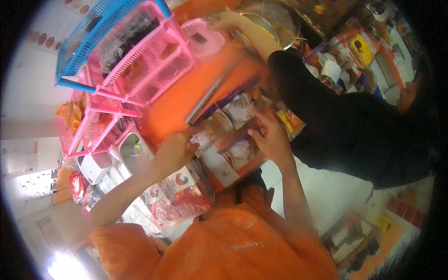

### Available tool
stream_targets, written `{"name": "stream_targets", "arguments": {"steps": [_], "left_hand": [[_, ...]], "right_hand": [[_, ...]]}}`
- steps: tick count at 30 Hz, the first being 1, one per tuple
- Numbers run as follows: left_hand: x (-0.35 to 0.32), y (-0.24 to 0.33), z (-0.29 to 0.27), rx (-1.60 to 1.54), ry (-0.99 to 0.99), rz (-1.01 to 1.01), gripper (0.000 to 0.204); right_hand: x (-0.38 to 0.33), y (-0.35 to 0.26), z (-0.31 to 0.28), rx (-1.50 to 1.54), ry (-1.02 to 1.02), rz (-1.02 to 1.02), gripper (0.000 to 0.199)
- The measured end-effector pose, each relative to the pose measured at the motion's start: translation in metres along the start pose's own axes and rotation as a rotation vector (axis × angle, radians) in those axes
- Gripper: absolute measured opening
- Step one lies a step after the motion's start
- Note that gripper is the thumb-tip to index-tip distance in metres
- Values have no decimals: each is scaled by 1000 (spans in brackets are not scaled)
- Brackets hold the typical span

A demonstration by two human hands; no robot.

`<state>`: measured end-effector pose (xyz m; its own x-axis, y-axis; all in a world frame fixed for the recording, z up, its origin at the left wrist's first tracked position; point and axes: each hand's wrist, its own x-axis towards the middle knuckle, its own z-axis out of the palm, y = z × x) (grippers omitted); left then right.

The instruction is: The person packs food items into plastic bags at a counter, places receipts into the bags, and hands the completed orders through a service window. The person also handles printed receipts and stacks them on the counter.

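Frame is tilted and blurred. Left hand (175, 149) at centre, fingers curled down onto a clear food packet (204, 138) on the orange table (177, 105); whether they actually clamp it cannot be told. Right hand (270, 137) just right of centre, fingers together and pressed flat on a second clear packet with a round white label (240, 151). More packets (238, 112) lie just above, touching each other. Pink plastic rack (140, 70) with a blue tray on top (93, 32) in the upper left. Another person's hand (224, 21) at top centre, black sleeve (326, 107), by a metal bowl (261, 30).
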<state>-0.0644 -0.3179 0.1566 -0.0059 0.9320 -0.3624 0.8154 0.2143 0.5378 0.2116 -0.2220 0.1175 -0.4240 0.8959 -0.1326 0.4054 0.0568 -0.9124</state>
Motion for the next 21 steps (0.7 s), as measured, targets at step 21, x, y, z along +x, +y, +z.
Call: {"name": "stream_targets", "arguments": {"steps": [21], "left_hand": [[48,-66,-372,458,390,-45,22]], "right_hand": [[-69,-36,4,69,-524,-24,45]]}}
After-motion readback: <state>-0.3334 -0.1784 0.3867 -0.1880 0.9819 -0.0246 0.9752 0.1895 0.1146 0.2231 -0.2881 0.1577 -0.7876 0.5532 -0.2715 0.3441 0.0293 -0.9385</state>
